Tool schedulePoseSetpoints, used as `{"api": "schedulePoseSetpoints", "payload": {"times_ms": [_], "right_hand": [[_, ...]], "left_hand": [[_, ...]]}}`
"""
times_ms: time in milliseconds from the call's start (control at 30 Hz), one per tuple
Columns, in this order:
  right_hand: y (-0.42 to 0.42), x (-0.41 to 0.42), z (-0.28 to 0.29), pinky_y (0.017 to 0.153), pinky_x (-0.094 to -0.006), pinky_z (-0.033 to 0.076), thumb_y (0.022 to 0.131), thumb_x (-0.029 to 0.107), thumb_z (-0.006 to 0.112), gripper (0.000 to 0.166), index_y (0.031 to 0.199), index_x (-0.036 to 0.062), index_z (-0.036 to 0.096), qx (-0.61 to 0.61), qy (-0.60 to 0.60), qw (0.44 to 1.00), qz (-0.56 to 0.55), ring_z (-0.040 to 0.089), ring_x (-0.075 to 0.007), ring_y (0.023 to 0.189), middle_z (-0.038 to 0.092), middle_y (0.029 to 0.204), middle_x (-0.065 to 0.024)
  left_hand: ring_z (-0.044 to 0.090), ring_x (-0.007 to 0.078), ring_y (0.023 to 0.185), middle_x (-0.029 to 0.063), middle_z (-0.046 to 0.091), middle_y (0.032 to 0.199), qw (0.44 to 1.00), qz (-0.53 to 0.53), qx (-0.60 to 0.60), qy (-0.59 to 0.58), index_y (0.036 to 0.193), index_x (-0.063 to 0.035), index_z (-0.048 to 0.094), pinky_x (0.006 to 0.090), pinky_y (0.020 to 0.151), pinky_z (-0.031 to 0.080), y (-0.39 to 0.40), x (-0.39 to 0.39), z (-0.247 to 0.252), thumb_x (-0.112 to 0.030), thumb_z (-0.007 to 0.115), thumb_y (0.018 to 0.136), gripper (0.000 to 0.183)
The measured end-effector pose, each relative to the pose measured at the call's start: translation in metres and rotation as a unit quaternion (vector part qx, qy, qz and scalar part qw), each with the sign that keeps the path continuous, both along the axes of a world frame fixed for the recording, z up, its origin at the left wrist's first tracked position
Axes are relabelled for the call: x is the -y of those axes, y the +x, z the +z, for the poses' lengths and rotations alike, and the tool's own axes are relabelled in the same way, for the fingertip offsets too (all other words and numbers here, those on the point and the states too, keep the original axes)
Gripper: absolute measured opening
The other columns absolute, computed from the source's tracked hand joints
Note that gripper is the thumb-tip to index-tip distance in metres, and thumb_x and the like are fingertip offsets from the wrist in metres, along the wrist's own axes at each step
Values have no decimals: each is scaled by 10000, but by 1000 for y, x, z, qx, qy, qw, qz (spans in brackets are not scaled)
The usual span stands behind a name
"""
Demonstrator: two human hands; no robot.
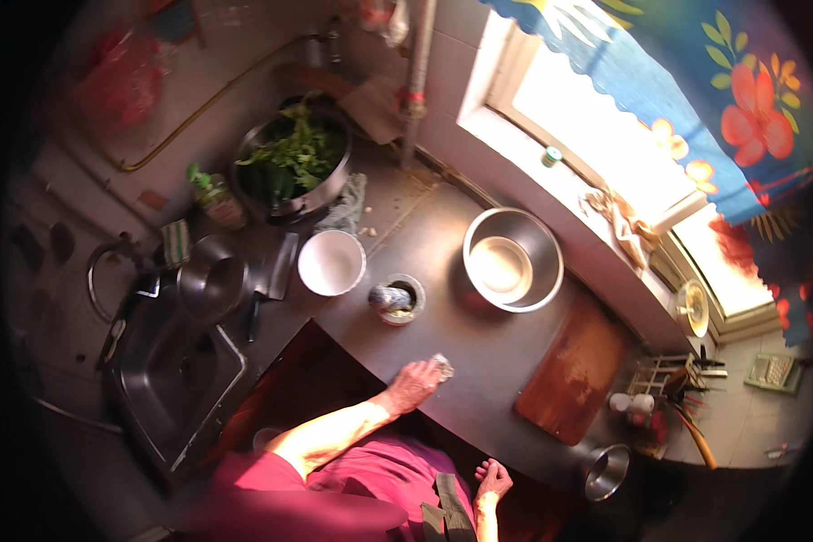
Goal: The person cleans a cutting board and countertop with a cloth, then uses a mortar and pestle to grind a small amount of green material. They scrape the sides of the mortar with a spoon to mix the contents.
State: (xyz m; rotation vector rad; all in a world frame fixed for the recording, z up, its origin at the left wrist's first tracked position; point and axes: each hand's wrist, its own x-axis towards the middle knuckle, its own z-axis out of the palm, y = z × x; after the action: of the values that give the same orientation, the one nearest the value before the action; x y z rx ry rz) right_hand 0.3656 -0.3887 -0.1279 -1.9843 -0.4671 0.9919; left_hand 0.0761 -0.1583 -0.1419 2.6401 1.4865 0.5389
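My left hand [417, 385] reaches over the front edge of the metal counter [352, 325], its fingers closed on a small crumpled whitish thing [442, 368], perhaps a cloth. Up and left of it stands a small mortar [414, 310] with a rounded dark-and-light pestle [389, 296] leaning inside and some greenish matter. My right hand [493, 480] is by my body at the counter's front, fingers curled, with nothing seen in it. A white bowl [332, 263] stands left of the mortar. To its right, a large steel basin [554, 254] holds a smaller pale bowl [498, 267].
A wooden cutting board [572, 372] lies right, near a small steel bowl [607, 472] and a utensil rack [664, 372]. At left are a sink [169, 379], a steel bowl [213, 278], a cleaver [281, 265], a soap bottle [222, 203] and a pot [332, 191] of leafy greens [301, 149].
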Motion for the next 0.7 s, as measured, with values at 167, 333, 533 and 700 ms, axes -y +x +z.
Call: {"api": "schedulePoseSetpoints", "payload": {"times_ms": [167, 333, 533, 700], "right_hand": [[-26, -85, 20, 591, -302, 610, 1107, 281, 673, 351, 990, -38, 765, -14, 39, 987, 154, 723, -177, 612, 752, 765, -99], [-64, -147, 38, 484, -283, 496, 1118, 401, 649, 476, 845, 15, 706, -11, 64, 968, 244, 644, -149, 485, 622, 568, -43], [-123, -200, 42, 589, -301, 513, 1154, 434, 561, 480, 1004, 1, 703, -25, 114, 942, 316, 667, -149, 566, 645, 633, -46], [-163, -225, 32, 648, -316, 606, 1098, 79, 469, 438, 1518, -17, 548, -87, 190, 916, 341, 671, -163, 628, 643, 773, -52]], "left_hand": [[702, 327, 876, 132, 652, 1069, 961, 245, 119, -46, 1107, -92, 740, 465, 711, 601, -143, 48, 41, -112, 667, 982, 146], [672, 385, 997, 159, 630, 1077, 847, 503, 164, 47, 1155, -48, 727, 489, 827, 559, -264, 135, 96, 2, 716, 952, 208], [659, 393, 1109, 182, 650, 1174, 694, 702, 111, 115, 1266, -41, 708, 495, 937, 543, -406, 262, 79, 63, 738, 918, 365], [620, 418, 1305, 229, 657, 1403, 637, 765, 83, 47, 1535, -63, 561, 477, 1148, 470, -463, 313, 42, -75, 778, 940, 634]]}}
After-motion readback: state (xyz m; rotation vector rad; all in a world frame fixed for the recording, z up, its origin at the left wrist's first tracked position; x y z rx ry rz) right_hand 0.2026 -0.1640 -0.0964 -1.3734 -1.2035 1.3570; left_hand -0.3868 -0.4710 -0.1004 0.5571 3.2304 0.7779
